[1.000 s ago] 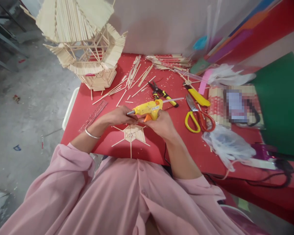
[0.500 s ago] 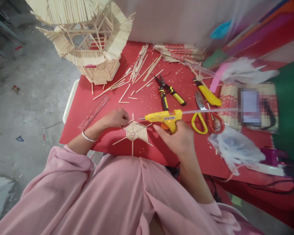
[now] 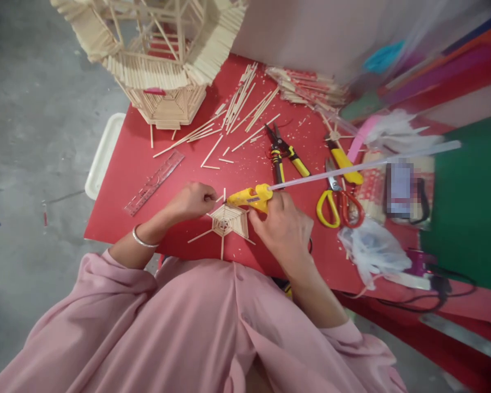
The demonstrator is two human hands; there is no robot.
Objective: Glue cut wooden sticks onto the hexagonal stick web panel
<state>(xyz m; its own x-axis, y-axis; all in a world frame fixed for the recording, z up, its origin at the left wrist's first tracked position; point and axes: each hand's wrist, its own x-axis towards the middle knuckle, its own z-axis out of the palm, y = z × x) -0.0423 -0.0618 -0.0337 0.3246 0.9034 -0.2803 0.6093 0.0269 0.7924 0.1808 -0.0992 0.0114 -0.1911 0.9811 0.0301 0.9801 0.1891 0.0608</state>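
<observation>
A spoked web of thin wooden sticks (image 3: 237, 222) lies flat near the table's front edge, with its bare spoke ends sticking out. My right hand (image 3: 284, 224) is wrapped around a yellow hot glue gun (image 3: 249, 197), whose nozzle is at the web's upper edge beside the top spoke. A long translucent glue stick (image 3: 352, 168) juts from the gun's rear. To the left of the top spoke, my left hand (image 3: 194, 202) is closed in a pinch. A short pale stick end shows at its fingertips; the rest is hidden by the fingers.
A wooden-stick pavilion model (image 3: 167, 76) stands at the back left. Loose sticks (image 3: 239, 103), a clear ruler (image 3: 154, 183), pliers-like cutters (image 3: 284, 153), scissors (image 3: 335, 204) and a yellow-handled knife (image 3: 346, 161) lie around. Plastic bags (image 3: 368, 245) and a phone (image 3: 403, 188) are on the right.
My right hand has brought the glue gun left and turned it, so its nozzle now reaches the web and the glue stick slants up to the right. My left hand stays pinched beside the web.
</observation>
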